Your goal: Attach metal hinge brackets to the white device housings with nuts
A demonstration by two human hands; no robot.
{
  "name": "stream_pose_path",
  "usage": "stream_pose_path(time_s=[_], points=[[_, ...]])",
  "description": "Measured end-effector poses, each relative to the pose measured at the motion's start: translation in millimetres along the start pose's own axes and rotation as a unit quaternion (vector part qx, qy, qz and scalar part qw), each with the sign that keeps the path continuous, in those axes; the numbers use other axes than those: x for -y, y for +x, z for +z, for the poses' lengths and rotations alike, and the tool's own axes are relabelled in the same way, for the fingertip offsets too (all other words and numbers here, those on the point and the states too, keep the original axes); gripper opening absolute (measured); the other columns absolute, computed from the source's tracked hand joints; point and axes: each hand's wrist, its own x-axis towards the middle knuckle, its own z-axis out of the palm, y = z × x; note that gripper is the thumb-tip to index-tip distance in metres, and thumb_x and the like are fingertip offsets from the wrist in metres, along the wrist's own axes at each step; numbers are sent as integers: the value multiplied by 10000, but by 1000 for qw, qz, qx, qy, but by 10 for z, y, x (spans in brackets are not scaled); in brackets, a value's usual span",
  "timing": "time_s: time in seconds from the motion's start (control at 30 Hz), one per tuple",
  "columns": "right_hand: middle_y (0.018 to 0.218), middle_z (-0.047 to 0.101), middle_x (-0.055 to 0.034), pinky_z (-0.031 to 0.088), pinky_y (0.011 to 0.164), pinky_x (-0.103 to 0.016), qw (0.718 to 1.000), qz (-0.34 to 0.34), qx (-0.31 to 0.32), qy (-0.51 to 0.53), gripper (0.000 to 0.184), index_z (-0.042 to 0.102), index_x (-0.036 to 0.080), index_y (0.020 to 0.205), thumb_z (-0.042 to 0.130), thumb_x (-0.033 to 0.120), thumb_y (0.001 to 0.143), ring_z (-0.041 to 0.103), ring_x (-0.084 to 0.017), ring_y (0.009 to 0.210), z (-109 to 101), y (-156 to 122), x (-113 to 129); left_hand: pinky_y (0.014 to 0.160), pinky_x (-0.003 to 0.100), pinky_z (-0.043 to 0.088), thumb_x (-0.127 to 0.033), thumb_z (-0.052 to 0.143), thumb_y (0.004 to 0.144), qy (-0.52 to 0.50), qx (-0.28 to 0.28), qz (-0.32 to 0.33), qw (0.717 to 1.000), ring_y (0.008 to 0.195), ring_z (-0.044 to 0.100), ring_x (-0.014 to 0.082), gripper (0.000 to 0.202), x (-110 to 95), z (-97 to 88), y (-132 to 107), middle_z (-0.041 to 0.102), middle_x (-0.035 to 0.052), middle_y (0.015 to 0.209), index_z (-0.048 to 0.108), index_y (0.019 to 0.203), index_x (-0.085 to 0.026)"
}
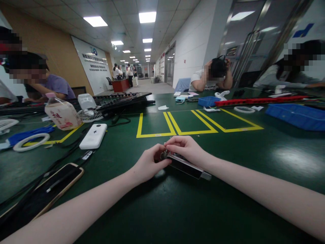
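Note:
Both my hands meet over the table in the middle of the view, at a dark, flat, bar-shaped object (pixel 186 166) with a silver end pointing right. My left hand (pixel 148 163) is closed round its left end, thumb on the near side. Small metal parts (pixel 164 155) show between the fingers there, too small to name. My right hand (pixel 189 149) reaches over the bar from the far side, its thumb and fingers pinched together at those metal parts. What exactly sits in that pinch is hidden.
Yellow tape frames (pixel 157 135) mark the green table beyond my hands. To the left are a white power bank (pixel 93 136), a phone (pixel 61 183) with cables, a bottle (pixel 62 112) and a tape roll (pixel 31 142). Blue trays (pixel 297 117) stand right. Other people sit around the table.

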Motion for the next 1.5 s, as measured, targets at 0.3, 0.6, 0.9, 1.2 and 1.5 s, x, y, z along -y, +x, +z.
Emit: stream_pose_path(time_s=[0.3,0.6,0.9,1.2,1.5], points=[[815,696,-40,500,689,-288,994,-35,-22,-103,186,692,151,867,632,317,806,647,-143,748,-4,-39,45,684,269,434,-226,638,801,-18,-1,-10,1000,730,542,130,227,-36,-6,3,592,2,854,564,1004,-158],[741,625,-34,422,609,-259,899,-218,-85,-370,154,693,155,812,608,282,836,537,-117,648,11,-113,41,701,272,453,-215,651,787,-21,-17,1,1000,755,561,137,228,-24,-11,8,610,12,867,579,995,-156],[761,614,-40,433,625,-257,873,-260,-83,-404,154,676,153,854,561,255,867,542,-120,662,34,-144,49,755,292,474,-172,662,771,-40,-17,-1,999,809,585,150,256,-20,-2,8,622,28,905,571,1010,-152],[896,654,-64,464,678,-263,870,-295,-29,-394,171,661,158,956,510,189,881,587,-134,766,38,-170,36,752,283,479,-163,649,789,-33,-13,12,999,835,607,157,283,-89,-1,1,639,35,935,558,1057,-164],[859,691,-54,454,627,-267,907,-163,-170,-349,224,684,148,951,510,261,865,586,-134,671,-455,105,-44,655,255,454,-350,577,863,-4,-17,-39,999,732,575,141,225,-99,-23,-6,637,22,855,634,985,-171]])
